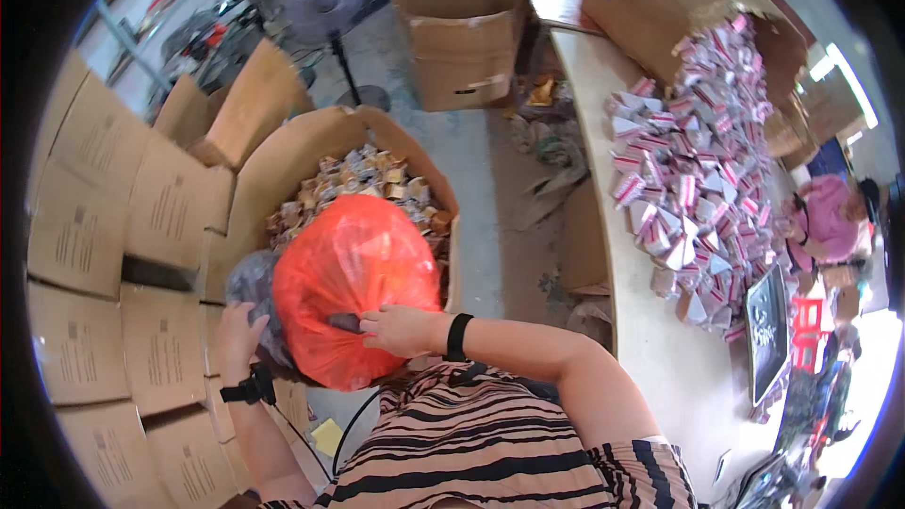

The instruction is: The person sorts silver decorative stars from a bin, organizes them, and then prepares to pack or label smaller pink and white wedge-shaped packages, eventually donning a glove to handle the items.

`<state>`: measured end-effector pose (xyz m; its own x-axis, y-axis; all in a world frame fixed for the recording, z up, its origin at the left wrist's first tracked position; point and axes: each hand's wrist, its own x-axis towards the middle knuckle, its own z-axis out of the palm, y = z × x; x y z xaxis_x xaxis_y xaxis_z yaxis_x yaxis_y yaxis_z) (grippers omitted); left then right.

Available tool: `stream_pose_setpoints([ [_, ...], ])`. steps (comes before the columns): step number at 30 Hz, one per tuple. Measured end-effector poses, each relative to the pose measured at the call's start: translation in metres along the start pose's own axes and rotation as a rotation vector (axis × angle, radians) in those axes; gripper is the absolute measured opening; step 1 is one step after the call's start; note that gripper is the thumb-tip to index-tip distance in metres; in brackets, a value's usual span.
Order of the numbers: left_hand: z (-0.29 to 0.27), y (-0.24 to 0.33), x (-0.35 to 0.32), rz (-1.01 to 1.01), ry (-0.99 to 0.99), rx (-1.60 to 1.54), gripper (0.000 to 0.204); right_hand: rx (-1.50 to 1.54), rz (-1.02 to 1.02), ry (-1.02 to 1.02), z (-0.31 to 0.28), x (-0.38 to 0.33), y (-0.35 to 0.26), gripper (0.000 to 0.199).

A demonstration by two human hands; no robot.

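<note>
A bulging red-orange plastic bag (353,259) rests over the near part of a large open carton (247,155). My right hand (405,330) is closed on the bag's near right side, its fingers bunching the plastic. A crumpled dark grey plastic bag (255,281) lies along the left of the red bag, partly hidden by it. At its edge is my left hand (241,328), fingers curled onto the grey plastic. Many small wrapped packets (363,174), brown and silver, fill the carton behind the red bag. What the red bag holds cannot be made out.
Stacked sealed cartons (80,236) wall off the left. On the right, a long table (589,94) bears a heap of small pink-and-white packages (683,179) and a dark tray (768,330). Ahead stand a pedestal fan (325,0) and another large carton (462,57). A person in pink (825,217) is beyond the table.
</note>
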<state>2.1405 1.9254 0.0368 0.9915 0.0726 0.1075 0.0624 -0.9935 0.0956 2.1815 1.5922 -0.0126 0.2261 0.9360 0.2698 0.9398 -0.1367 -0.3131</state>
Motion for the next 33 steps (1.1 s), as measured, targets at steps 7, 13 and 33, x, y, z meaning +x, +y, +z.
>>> stream_pose_setpoints([
  [7,-0.007,0.172,0.108,0.282,-0.125,-0.116,0.037,0.180,0.918,-0.200,-0.100,-0.214,0.047,0.025],
  [13,-0.004,0.413,0.172,0.766,-0.256,-0.229,0.036,0.336,1.342,0.123,-0.129,-0.372,-0.011,0.031],
  [33,0.105,0.750,0.272,1.863,-0.744,-0.138,0.034,0.341,2.517,0.910,-0.077,-0.397,-0.073,0.030],
])
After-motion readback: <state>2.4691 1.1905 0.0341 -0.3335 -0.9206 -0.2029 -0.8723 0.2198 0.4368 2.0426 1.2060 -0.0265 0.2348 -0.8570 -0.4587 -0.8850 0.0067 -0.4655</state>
